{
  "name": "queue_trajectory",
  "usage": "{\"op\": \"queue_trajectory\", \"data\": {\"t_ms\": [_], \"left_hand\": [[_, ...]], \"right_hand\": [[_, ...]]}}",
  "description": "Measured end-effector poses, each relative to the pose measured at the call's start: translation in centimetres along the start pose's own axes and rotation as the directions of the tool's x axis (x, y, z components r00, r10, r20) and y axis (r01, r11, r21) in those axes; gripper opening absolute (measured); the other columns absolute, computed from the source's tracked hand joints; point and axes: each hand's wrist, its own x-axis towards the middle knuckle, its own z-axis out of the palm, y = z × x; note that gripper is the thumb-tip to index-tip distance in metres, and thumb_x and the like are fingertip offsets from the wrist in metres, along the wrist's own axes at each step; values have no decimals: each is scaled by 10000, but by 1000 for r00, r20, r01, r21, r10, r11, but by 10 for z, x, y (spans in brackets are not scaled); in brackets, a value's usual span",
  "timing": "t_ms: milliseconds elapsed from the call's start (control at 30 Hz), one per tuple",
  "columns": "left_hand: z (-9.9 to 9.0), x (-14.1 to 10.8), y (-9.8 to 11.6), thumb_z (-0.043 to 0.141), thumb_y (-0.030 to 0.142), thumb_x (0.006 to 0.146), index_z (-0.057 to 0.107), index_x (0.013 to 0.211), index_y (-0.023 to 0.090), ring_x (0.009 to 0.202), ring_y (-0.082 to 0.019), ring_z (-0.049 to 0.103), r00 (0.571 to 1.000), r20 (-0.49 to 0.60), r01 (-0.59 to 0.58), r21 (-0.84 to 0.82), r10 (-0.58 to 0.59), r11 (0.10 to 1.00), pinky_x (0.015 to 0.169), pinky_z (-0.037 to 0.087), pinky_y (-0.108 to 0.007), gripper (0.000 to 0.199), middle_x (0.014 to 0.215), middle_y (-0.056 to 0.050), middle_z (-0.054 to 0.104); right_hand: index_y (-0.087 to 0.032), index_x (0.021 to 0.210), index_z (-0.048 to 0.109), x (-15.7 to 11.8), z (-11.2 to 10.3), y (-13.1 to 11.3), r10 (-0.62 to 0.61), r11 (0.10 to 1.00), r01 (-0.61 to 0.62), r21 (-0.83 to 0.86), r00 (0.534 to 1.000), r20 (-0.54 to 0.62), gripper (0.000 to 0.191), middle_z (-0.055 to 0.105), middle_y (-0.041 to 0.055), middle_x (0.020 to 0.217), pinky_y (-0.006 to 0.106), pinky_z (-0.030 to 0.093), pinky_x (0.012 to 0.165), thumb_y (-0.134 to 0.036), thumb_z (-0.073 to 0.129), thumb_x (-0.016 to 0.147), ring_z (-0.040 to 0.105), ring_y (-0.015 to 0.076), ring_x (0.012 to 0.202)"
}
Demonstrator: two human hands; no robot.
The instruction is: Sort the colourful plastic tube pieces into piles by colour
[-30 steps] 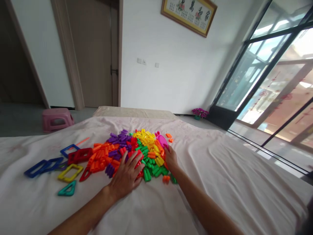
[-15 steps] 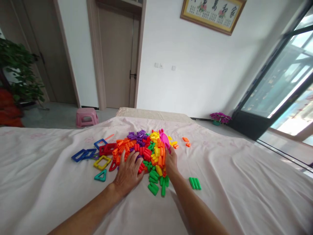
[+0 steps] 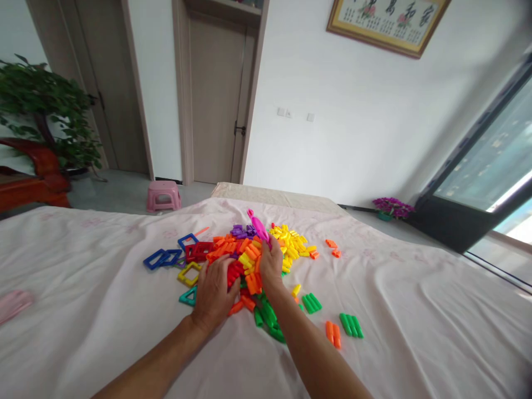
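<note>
- Two bare hands work at one landmark, the block pile (image 3: 291, 241), on the cloth (image 3: 415, 321).
- Left hand (image 3: 214, 291): at the pile's near left edge; moderately wide, fingers curved, touching red blocks (image 3: 235, 271).
- Right hand (image 3: 272, 263): above the pile's middle; narrow, closed on the lower end of the pink piece (image 3: 260, 227), which is tilted.
- Flat frames (image 3: 189, 274): left of the pile, in blue, red, yellow and teal.
- Green blocks (image 3: 351, 325) and an orange block (image 3: 333, 334): apart from the pile, to its near right.
</note>
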Motion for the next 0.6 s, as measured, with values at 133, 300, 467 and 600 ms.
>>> {"op": "queue_trajectory", "data": {"t_ms": [133, 300, 467, 600], "left_hand": [[-5, 0, 5, 499, 242, 940, 375, 1445, 156, 1357, -305, 444, 993, -121, 0, -80, -10, 997, 1103, 368, -549, 527, 1411, -183, 519], [-14, -2, 13, 555, 289, 912, 521, 1348, 229, 1429, -332, 357, 986, -48, -164, -47, 161, 985, 1174, 235, -620, 441, 1483, -160, 463], [-14, 3, 13, 617, 310, 860, 658, 1199, 259, 1375, -344, 428, 978, 104, -187, 44, 182, 981, 1185, 161, -651, 345, 1422, -117, 554], [-11, 11, -3, 607, 243, 841, 677, 1119, 229, 1349, -346, 459, 994, 54, -105, 152, 98, 983, 1157, 212, -642, 287, 1352, -136, 596]], "right_hand": [[-268, 1247, 603, 8, 24, -10, -25, 1000, 27, 13, 995, -98, 405, 678, 48, 1072, 356, 453, 884, -445, 396, 948, 560, 262, 1091], [-228, 1099, 661, 22, 38, -24, 43, 990, -34, 138, 997, -57, 347, 684, 24, 970, 309, 470, 777, -454, 487, 902, 592, 214, 907], [-187, 1095, 670, 49, -34, 2, 47, 984, -15, 176, 983, -175, 439, 682, 30, 906, 279, 447, 705, -531, 563, 845, 576, 181, 804], [-139, 1101, 676, 70, -161, 59, 31, 974, -135, -182, 875, -484, 500, 686, 70, 882, 299, 427, 692, -540, 522, 845, 566, 194, 767]]}}
